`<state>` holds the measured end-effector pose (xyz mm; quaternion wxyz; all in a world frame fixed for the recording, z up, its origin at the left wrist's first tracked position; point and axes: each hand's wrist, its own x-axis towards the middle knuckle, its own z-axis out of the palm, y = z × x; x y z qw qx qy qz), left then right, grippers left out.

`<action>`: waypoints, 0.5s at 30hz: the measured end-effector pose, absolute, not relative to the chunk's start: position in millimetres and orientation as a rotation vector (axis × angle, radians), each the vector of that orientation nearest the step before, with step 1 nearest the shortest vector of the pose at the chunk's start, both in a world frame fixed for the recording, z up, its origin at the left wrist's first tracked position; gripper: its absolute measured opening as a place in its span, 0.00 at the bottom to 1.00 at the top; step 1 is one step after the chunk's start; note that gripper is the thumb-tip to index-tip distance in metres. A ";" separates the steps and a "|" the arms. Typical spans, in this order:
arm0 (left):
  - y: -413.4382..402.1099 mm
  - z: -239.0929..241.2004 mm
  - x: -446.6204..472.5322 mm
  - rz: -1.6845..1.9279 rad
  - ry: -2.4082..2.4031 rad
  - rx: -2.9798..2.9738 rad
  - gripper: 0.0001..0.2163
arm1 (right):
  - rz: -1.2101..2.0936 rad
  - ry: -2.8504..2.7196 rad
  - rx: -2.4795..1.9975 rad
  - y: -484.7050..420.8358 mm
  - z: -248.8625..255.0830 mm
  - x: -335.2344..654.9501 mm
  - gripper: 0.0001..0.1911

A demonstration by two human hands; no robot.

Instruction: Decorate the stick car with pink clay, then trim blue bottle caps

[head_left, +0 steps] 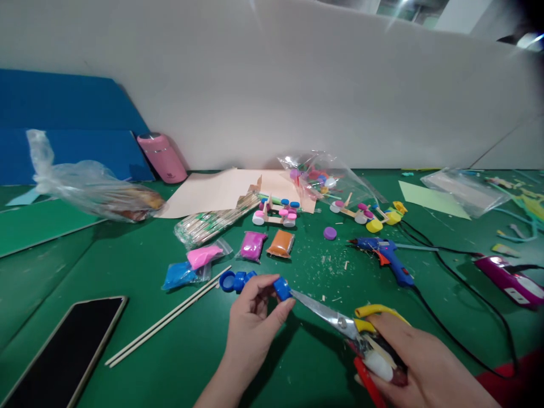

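Observation:
Pinched between thumb and fingers, a blue bottle cap point(282, 288) is in my left hand point(258, 323). My right hand point(419, 362) is closed around scissors point(325, 311), with yellow and red handle parts showing around the fingers. The blades look closed, and their tip touches or nearly touches the cap's side; I cannot tell whether it goes in. Several more blue caps point(228, 280) lie in a row just behind my left hand, partly covered by it. Two thin wooden sticks point(170, 317) rest on the table left of that hand.
A blue glue gun point(385, 255) with its black cable lies at the right, near a purple power strip point(510, 277). Small wheeled models point(276, 214), clay packets point(280, 243) and a purple cap point(330, 233) are farther back. A phone point(63, 351) lies front left.

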<state>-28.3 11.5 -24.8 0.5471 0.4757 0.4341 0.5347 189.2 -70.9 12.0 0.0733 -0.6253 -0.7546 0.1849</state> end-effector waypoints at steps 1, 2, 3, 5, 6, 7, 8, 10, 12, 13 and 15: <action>11.5 -25.7 -28.3 1.290 1.030 1.173 0.13 | 0.512 -2.289 -1.871 -71.2 10.8 189.7 0.13; 11.5 -26.4 -28.2 1.306 1.031 1.215 0.13 | 0.468 -2.307 -1.861 -71.4 10.1 189.7 0.13; 11.4 -27.0 -28.2 1.323 1.034 1.252 0.13 | 0.422 -2.321 -1.847 -71.5 10.0 189.2 0.13; 10.9 -28.4 -28.5 1.349 1.047 1.308 0.13 | 0.337 -2.336 -1.810 -71.1 10.7 187.3 0.13; 10.5 -29.3 -28.7 1.356 1.055 1.329 0.13 | 0.297 -2.341 -1.790 -70.6 11.1 186.2 0.13; 10.2 -30.2 -29.1 1.360 1.064 1.346 0.13 | 0.259 -2.345 -1.769 -70.2 11.4 185.1 0.13; 9.8 -31.1 -29.4 1.367 1.072 1.361 0.13 | 0.226 -2.348 -1.753 -69.7 11.4 184.3 0.13; 9.3 -32.6 -30.0 1.384 1.084 1.385 0.13 | 0.181 -2.350 -1.739 -69.1 11.0 183.5 0.14; 8.9 -32.9 -30.1 1.402 1.092 1.400 0.13 | 0.170 -2.353 -1.744 -69.4 10.5 183.4 0.14; 8.8 -32.4 -29.8 1.410 1.098 1.402 0.13 | 0.184 -2.356 -1.753 -69.8 10.6 183.4 0.13; 8.5 -30.1 -28.6 1.418 1.114 1.390 0.13 | 0.248 -2.364 -1.769 -70.9 11.6 182.7 0.11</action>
